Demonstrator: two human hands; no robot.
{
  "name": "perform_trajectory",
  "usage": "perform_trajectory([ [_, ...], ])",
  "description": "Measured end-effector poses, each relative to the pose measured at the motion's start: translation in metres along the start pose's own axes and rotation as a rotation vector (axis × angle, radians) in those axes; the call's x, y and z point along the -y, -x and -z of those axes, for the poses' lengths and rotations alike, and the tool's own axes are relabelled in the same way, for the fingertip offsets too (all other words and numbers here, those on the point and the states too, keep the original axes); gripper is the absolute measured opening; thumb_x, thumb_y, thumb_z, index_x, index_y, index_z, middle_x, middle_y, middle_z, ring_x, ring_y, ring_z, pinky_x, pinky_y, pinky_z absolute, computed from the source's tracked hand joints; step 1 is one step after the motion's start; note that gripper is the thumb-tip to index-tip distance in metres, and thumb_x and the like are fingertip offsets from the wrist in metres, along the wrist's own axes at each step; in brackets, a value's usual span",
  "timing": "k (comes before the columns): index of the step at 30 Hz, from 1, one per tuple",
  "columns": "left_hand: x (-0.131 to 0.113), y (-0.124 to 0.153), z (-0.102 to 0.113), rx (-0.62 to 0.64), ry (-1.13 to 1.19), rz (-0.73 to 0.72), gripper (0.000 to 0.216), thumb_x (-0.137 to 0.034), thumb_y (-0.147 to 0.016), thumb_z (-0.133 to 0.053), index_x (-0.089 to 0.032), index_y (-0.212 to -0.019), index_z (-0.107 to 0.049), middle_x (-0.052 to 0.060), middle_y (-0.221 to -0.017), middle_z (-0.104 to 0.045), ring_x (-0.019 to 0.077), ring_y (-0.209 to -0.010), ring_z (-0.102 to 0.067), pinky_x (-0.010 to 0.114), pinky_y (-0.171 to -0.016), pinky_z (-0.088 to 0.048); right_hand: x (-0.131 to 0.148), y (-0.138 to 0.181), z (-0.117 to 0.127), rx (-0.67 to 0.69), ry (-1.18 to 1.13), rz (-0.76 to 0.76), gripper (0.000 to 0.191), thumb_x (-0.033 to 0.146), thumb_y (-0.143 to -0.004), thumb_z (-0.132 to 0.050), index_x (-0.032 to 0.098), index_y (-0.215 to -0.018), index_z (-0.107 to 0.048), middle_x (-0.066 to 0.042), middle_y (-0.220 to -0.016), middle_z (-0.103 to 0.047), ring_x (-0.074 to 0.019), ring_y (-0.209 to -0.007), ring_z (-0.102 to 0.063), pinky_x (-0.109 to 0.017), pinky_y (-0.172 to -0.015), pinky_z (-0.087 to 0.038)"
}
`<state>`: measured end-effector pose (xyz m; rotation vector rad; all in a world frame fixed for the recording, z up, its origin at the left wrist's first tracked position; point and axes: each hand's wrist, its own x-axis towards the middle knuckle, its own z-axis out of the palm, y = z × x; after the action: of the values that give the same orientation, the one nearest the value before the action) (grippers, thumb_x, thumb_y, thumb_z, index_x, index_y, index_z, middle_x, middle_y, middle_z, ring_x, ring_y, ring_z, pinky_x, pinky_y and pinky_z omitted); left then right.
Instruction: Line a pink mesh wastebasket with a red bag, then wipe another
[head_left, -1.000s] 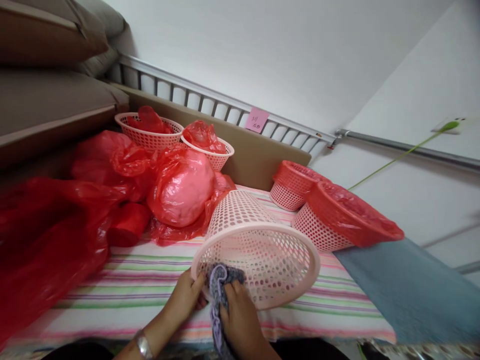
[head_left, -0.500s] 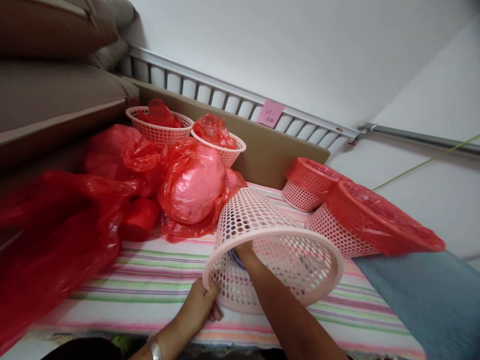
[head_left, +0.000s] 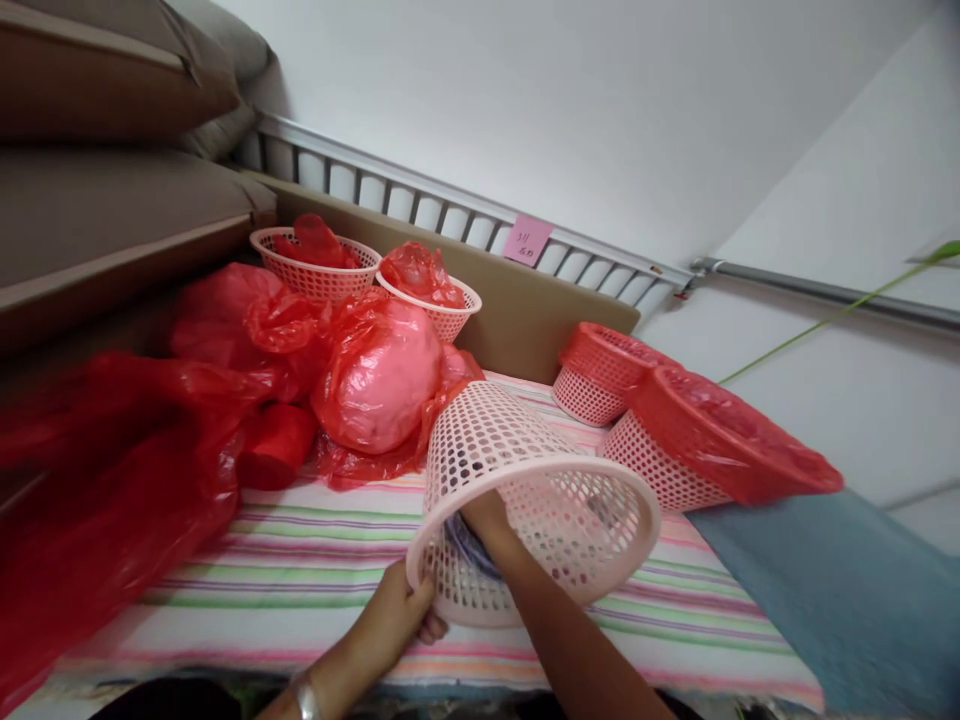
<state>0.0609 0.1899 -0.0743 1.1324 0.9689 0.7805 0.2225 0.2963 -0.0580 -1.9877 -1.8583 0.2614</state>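
A pale pink perforated plastic wastebasket (head_left: 480, 430) lies tipped on the striped cloth, its mouth towards me. My left hand (head_left: 409, 605) is closed on the near left part of its rim, thumb on the inside edge. My right hand (head_left: 486, 515) reaches into the mouth and is closed on a bluish cloth (head_left: 471, 550), which lies against the basket's inner left wall. The basket wall partly hides the fingers of this hand.
Pink bundles in red plastic bags (head_left: 386, 380) lie behind the basket on the left. Two baskets (head_left: 315, 275) stand behind them, and two bag-lined baskets (head_left: 667, 460) on the right. Stacked brown cushions (head_left: 120, 220) are at upper left. A radiator (head_left: 450, 210) runs along the wall.
My right hand has drawn the bluish cloth slightly nearer the mouth along the left inner wall, so more cloth shows. My left hand stays on the rim. The view has shifted a little.
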Motion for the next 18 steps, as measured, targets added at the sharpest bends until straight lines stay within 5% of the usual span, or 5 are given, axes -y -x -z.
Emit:
perform_trajectory([
  [4, 0.009, 0.001, -0.016, 0.006, 0.042, -0.015, 0.053, -0.062, -0.075, -0.044, -0.011, -0.077, -0.059, 0.007, -0.053, -0.065, 0.0188, -0.046, -0.061, 0.031, -0.049, -0.051, -0.008, 0.075, 0.007, 0.054, 0.091, 0.024, 0.037, 0.021, -0.081, -0.045, 0.013, -0.116, -0.057, -0.014, -0.115, -0.059, -0.0247, -0.11, -0.053, -0.034, -0.094, -0.039],
  [9, 0.008, -0.007, -0.015, 0.0, 0.081, -0.005, 0.048, -0.057, -0.072, -0.053, -0.016, -0.097, -0.058, 0.008, -0.073, -0.072, 0.0219, -0.061, -0.066, 0.031, -0.054, -0.052, -0.015, 0.135, 0.014, 0.047, 0.137, 0.087, 0.035, 0.035, -0.089, -0.038, 0.021, -0.115, -0.057, -0.012, -0.112, -0.059, -0.0245, -0.107, -0.052, -0.034, -0.093, -0.039],
  [12, 0.01, -0.012, -0.016, 0.012, 0.087, 0.052, 0.051, -0.061, -0.071, -0.05, -0.014, -0.09, -0.058, 0.007, -0.06, -0.07, 0.0221, -0.053, -0.066, 0.032, -0.051, -0.052, -0.013, 0.121, 0.011, 0.051, 0.172, 0.037, 0.035, 0.027, -0.087, -0.039, 0.02, -0.116, -0.056, -0.012, -0.113, -0.058, -0.0245, -0.105, -0.053, -0.034, -0.09, -0.04],
  [18, 0.014, -0.013, -0.016, 0.014, 0.085, 0.134, 0.055, -0.063, -0.069, -0.048, -0.01, -0.083, -0.057, 0.008, -0.048, -0.067, 0.0197, -0.043, -0.063, 0.032, -0.048, -0.051, -0.011, 0.028, -0.002, -0.052, 0.008, -0.101, 0.036, 0.016, -0.081, -0.041, 0.013, -0.113, -0.059, -0.015, -0.108, -0.061, -0.0275, -0.103, -0.055, -0.037, -0.089, -0.04],
])
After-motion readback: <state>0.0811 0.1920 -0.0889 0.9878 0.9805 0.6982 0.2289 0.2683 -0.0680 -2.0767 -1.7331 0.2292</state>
